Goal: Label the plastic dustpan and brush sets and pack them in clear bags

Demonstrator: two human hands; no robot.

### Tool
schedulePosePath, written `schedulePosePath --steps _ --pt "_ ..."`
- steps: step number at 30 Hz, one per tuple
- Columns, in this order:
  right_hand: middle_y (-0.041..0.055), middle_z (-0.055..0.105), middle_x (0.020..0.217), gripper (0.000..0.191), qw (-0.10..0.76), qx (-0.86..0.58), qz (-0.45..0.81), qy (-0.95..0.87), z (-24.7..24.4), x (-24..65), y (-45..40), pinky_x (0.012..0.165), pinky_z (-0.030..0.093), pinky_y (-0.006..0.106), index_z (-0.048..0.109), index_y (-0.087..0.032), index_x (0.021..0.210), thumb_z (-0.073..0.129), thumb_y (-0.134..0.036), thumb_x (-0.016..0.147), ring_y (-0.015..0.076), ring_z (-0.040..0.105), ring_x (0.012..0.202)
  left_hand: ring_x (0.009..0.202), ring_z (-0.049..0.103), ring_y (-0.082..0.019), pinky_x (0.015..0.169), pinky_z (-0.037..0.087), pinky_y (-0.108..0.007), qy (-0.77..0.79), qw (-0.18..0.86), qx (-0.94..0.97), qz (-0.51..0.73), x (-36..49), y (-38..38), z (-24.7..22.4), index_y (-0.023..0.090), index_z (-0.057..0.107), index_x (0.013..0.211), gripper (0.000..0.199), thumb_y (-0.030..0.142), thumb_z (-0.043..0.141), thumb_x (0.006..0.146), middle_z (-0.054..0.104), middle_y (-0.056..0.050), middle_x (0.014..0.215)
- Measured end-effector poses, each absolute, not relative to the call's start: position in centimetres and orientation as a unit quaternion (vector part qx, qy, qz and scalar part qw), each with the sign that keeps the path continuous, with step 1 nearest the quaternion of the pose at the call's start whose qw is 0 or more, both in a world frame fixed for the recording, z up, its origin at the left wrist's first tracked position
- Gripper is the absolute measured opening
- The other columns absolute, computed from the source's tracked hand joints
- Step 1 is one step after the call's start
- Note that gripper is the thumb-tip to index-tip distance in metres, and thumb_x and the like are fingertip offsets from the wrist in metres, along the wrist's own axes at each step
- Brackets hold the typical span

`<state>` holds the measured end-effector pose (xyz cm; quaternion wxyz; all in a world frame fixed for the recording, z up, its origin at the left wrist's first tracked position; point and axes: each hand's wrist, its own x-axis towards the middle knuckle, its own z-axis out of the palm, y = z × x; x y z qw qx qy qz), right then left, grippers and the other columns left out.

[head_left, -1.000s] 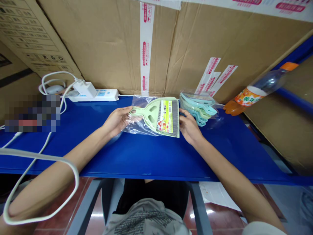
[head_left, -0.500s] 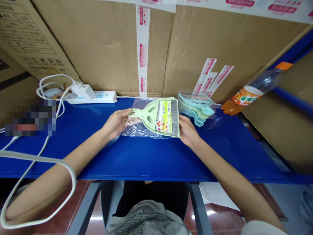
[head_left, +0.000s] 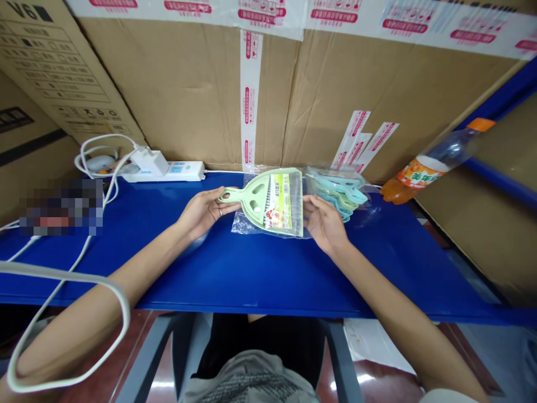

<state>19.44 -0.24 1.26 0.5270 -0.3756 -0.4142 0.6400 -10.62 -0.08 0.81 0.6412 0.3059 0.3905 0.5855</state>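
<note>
A light green dustpan [head_left: 255, 201] with a grey-bristled brush and a yellow-white label lies lengthwise between my hands, a clear plastic bag [head_left: 241, 225] around or under it. My left hand [head_left: 203, 212] pinches the handle end near its hole. At the wide end, my right hand [head_left: 327, 224] grips the edge of the pan and the plastic, fingertips partly behind it. Just beyond my right hand lie several blue and green plastic-wrapped pieces [head_left: 342, 190] in a stack.
A white power strip [head_left: 184, 171] with cables sits at the back left of the blue table [head_left: 260, 280]. An orange drink bottle [head_left: 423, 170] leans at the right. Large cardboard [head_left: 201, 89] stands behind. A white cable loop [head_left: 121, 296] hangs over my left forearm.
The dustpan has shifted slightly left relative to the plastic bag, whose left part no longer spreads under the handle. My right hand shows more of its fingers. The camera view has tilted slightly up.
</note>
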Motion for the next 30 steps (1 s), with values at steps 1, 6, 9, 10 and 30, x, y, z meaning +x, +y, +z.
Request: schedulePosePath --steps 1,6,9,10,30 --pt "0.0058 0.082 0.097 0.027 0.529 -0.379 0.636 -0.414 1.2 19.5 -0.2 0.08 0.066 0.046 0.07 -0.026 0.087 0.08 -0.049 0.079 0.0316 0.078 0.103 0.098 0.083 -0.027 0.102 0.068 -0.044 0.389 0.64 0.31 0.586 -10.7 -0.1 0.8 0.003 0.081 0.11 0.024 0.016 0.062 0.105 0.082 -0.018 0.097" --pt "0.0056 0.081 0.093 0.027 0.539 -0.384 0.629 -0.409 1.0 19.5 -0.1 0.073 0.066 0.041 0.065 -0.025 0.089 0.078 -0.047 0.078 0.0291 0.079 0.095 0.098 0.083 -0.025 0.102 0.067 -0.042 0.39 0.626 0.323 0.593 -11.3 0.0 1.0 0.004 0.081 0.113 0.026 0.018 0.06 0.106 0.083 -0.019 0.105" --pt "0.0007 0.081 0.094 0.039 0.561 -0.379 0.614 -0.406 1.5 19.4 -0.3 0.065 0.065 0.037 0.055 -0.029 0.103 0.08 -0.04 0.075 0.0248 0.079 0.081 0.099 0.082 -0.025 0.098 0.068 -0.04 0.387 0.62 0.33 0.597 -11.4 0.1 1.0 0.004 0.082 0.112 0.026 0.017 0.061 0.105 0.083 -0.017 0.102" --pt "-0.001 0.081 0.098 0.046 0.572 -0.379 0.602 -0.409 1.8 19.4 -0.4 0.063 0.065 0.036 0.051 -0.032 0.108 0.082 -0.038 0.075 0.0232 0.078 0.078 0.1 0.082 -0.025 0.097 0.069 -0.039 0.387 0.618 0.332 0.598 -11.4 0.0 1.0 0.004 0.082 0.112 0.026 0.017 0.061 0.105 0.082 -0.017 0.1" --pt "0.0019 0.062 0.088 0.026 0.557 -0.439 0.496 -0.5 1.6 19.1 -0.8 0.053 0.054 0.022 0.074 -0.023 0.076 0.09 -0.044 0.074 0.0155 0.056 0.078 0.097 0.082 -0.027 0.091 0.071 -0.04 0.388 0.609 0.353 0.595 -10.1 -0.8 0.7 0.004 0.083 0.112 0.025 0.02 0.07 0.098 0.081 -0.015 0.095"
